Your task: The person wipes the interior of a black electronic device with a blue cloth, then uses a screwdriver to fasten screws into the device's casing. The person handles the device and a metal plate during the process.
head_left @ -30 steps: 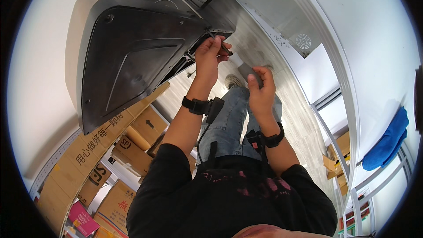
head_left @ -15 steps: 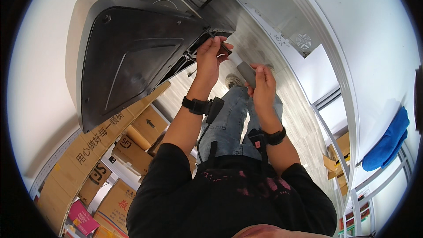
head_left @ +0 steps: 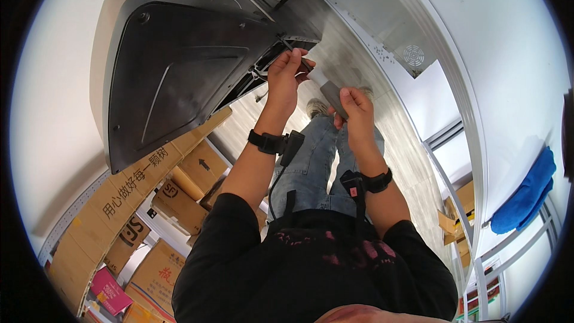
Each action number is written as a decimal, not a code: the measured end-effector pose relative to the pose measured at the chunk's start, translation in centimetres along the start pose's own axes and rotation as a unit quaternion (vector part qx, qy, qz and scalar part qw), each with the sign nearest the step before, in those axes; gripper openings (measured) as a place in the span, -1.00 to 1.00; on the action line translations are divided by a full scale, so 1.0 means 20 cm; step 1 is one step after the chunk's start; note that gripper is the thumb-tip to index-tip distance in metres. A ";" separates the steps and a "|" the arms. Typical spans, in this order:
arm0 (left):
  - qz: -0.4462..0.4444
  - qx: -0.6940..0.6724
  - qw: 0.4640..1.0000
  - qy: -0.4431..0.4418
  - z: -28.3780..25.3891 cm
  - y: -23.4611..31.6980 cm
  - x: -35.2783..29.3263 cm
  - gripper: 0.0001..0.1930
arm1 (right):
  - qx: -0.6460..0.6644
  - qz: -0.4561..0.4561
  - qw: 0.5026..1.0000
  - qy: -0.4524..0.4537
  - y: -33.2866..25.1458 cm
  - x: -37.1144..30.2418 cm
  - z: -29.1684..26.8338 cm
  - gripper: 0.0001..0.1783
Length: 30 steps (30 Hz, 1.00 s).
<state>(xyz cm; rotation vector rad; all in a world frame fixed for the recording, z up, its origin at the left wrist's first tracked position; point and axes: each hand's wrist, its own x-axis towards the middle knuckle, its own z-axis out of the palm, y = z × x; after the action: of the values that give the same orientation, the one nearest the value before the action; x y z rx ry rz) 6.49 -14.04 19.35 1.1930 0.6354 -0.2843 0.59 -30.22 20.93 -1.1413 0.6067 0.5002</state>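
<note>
A large dark appliance panel (head_left: 179, 78) with a pale rounded shell stands tilted at the upper left. By its lower right edge, my left hand (head_left: 283, 81) is closed around a thin black strip (head_left: 306, 64) that runs up toward the appliance's corner. White wiring (head_left: 258, 73) shows in the gap beside that wrist. In my right hand (head_left: 356, 110) is a grey-handled tool (head_left: 332, 97) with a pale, flat-looking end. This end points at the strip's tip, close to the left fingers; whether they touch I cannot tell. The tool's exact kind is unclear.
Cardboard boxes (head_left: 179, 203) and a long cardboard sheet (head_left: 89, 233) lie at the left. A white frame (head_left: 439, 161) curves along the right, with a blue cloth (head_left: 523, 194) hanging near it. My shoes and legs are on the wood-look floor (head_left: 412, 185).
The grey-handled tool has shifted slightly left and up, closer to the left hand. My right wrist has moved slightly outward. The left hand keeps its hold on the strip.
</note>
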 end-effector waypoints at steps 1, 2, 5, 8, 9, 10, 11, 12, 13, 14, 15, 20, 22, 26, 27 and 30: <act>-0.004 -0.006 1.000 -0.009 -0.01 0.00 0.00 -0.76 | 0.048 0.050 0.997 -0.037 -0.01 0.01 -0.02 -0.68; -0.008 -0.012 1.000 -0.018 -0.01 0.00 0.00 -0.76 | 0.039 0.050 0.997 -0.042 -0.02 0.01 -0.03 -0.66; 0.003 -0.028 1.000 -0.007 -0.01 -0.01 0.01 -0.76 | -0.026 0.039 0.998 -0.051 -0.01 0.02 -0.03 -0.63; 0.002 -0.010 1.000 0.023 0.01 -0.01 0.01 -0.77 | -0.168 -0.036 0.984 -0.034 0.02 0.01 -0.03 -0.66; 0.004 -0.006 1.000 0.020 0.01 -0.01 0.01 -0.77 | -0.219 -0.090 0.971 -0.024 0.03 0.00 -0.02 -0.66; 0.005 -0.003 1.000 0.017 0.01 -0.02 0.01 -0.77 | -0.270 -0.144 0.952 -0.013 0.05 -0.01 -0.02 -0.65; 0.007 0.000 1.000 0.013 0.00 -0.02 0.01 -0.77 | -0.237 -0.136 0.962 -0.015 0.06 -0.01 -0.02 -0.64; 0.004 0.008 1.000 0.012 0.00 -0.02 0.00 -0.77 | -0.204 -0.127 0.971 -0.017 0.07 -0.01 -0.03 -0.62; 0.001 0.015 1.000 0.010 0.01 -0.02 0.00 -0.77 | -0.171 -0.117 0.978 -0.018 0.08 -0.02 -0.03 -0.60; -0.002 0.022 1.000 0.009 0.02 -0.02 -0.01 -0.77 | -0.152 -0.106 0.982 -0.032 0.09 -0.01 -0.04 -0.59; -0.009 0.024 1.000 0.010 0.01 -0.03 -0.02 -0.78 | -0.133 -0.095 0.986 -0.046 0.11 -0.01 -0.05 -0.57; -0.026 0.025 0.999 -0.017 -0.03 -0.07 -0.04 -0.78 | -0.107 -0.031 0.990 -0.081 0.17 -0.01 -0.12 -0.56; -0.026 0.039 0.998 -0.044 -0.05 -0.11 -0.06 -0.77 | -0.135 -0.001 0.985 -0.106 0.19 -0.01 -0.15 -0.57; -0.023 0.074 0.991 -0.110 -0.07 -0.27 -0.08 -0.77 | -0.150 0.026 0.981 -0.122 0.26 -0.04 -0.16 -0.58; -0.026 0.081 0.988 -0.130 -0.08 -0.31 -0.08 -0.79 | -0.138 0.039 0.983 -0.114 0.28 -0.06 -0.15 -0.58; -0.039 0.090 0.984 -0.146 -0.09 -0.43 -0.07 -0.82 | -0.104 0.032 0.989 -0.100 0.44 -0.03 -0.16 -0.64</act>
<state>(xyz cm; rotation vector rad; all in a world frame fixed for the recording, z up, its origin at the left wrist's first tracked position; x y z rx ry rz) 0.29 -15.64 13.25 1.2696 0.4069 -0.5820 -6.16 -30.34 14.32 -1.2522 0.4245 0.7370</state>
